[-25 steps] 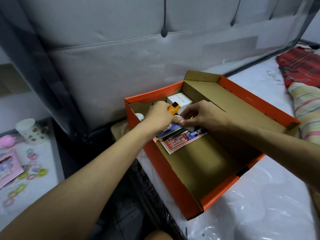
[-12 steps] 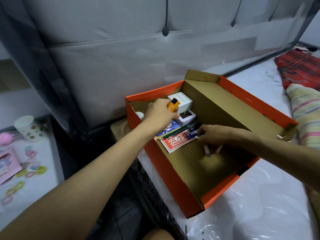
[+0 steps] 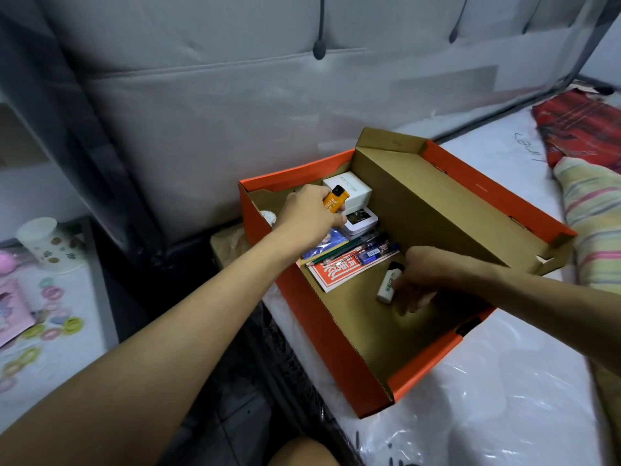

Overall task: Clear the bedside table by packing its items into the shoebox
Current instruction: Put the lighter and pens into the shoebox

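An orange shoebox [image 3: 292,290] with a brown inside lies open on the plastic-covered mattress. My left hand [image 3: 307,213] is inside its far corner, shut on an orange lighter [image 3: 334,200]. My right hand [image 3: 425,274] rests low over the box floor, its fingers around a white lighter [image 3: 389,282] that touches the cardboard. Packed in the far end are a white box [image 3: 353,188], a small white case [image 3: 361,220], several pens [image 3: 356,250], a red card pack [image 3: 336,272] and a blue booklet [image 3: 324,243].
The bedside table [image 3: 43,358] at the left holds a paper cup [image 3: 45,245], a pink item [image 3: 10,311] and several coloured rings [image 3: 72,325]. A grey padded headboard [image 3: 268,95] rises behind the box. A striped pillow [image 3: 594,210] and red cloth [image 3: 581,126] lie on the right.
My right hand has drawn away from my left, moved down to the box's middle with the white lighter and lowered it onto the floor. My left hand stays put with the orange lighter.
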`<state>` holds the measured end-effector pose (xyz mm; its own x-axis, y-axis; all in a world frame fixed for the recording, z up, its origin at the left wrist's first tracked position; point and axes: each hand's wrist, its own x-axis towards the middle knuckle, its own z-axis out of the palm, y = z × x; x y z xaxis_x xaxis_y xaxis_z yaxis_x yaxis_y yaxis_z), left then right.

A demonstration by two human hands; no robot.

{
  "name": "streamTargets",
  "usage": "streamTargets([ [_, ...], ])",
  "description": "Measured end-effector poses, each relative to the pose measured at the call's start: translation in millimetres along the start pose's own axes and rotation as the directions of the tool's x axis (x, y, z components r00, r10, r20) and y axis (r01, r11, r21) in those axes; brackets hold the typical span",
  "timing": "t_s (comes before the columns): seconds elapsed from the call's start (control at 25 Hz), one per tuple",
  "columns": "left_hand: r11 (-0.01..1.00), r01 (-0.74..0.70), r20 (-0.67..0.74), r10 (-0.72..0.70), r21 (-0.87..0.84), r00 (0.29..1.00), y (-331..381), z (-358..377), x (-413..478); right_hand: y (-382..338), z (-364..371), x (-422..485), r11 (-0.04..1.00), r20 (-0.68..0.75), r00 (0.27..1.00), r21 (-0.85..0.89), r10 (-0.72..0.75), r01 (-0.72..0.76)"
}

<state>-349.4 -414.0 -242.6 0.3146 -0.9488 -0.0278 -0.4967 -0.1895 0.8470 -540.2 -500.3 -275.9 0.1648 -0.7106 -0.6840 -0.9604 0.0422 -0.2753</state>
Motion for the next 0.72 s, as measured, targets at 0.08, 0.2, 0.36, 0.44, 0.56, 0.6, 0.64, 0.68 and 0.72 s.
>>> streamTargets([
  [0.08,1.0,-0.002,-0.003,0.002,0.0,1.0,0,1,1,3,3,-3,0.941,-0.084,0.974,-0.289,-0.209,0.176],
  [0.2,1.0,-0.009,0.003,0.009,0.016,1.0,0,2,1,3,9,-9,0.8,0.008,0.919,-0.489,-0.393,0.347],
  [0.36,1.0,-0.013,0.005,0.013,0.027,1.0,-2,1,1,-1,11,0,0.746,-0.037,0.91,-0.588,-0.412,0.314],
  [0.44,0.999,-0.018,0.003,0.017,0.028,1.0,-2,1,1,-4,8,7,0.768,-0.093,0.907,-0.572,-0.41,0.288],
  [0.56,0.998,-0.02,0.018,0.019,0.059,1.0,-1,0,2,-4,5,15,0.769,-0.149,0.89,-0.577,-0.431,0.276],
  [0.6,0.996,-0.017,0.026,0.015,0.085,1.0,-2,0,2,-3,5,18,0.774,-0.16,0.888,-0.571,-0.431,0.273],
  [0.64,0.993,-0.015,0.033,0.011,0.12,0.999,-2,0,3,-2,5,20,0.783,-0.17,0.887,-0.559,-0.43,0.273],
  [0.68,0.987,-0.014,0.038,0.008,0.161,0.999,-2,2,4,-2,5,22,0.793,-0.186,0.883,-0.545,-0.431,0.272],
  [0.72,0.98,-0.015,0.042,0.006,0.2,0.999,-2,3,5,-2,5,24,0.799,-0.204,0.877,-0.538,-0.434,0.27],
])
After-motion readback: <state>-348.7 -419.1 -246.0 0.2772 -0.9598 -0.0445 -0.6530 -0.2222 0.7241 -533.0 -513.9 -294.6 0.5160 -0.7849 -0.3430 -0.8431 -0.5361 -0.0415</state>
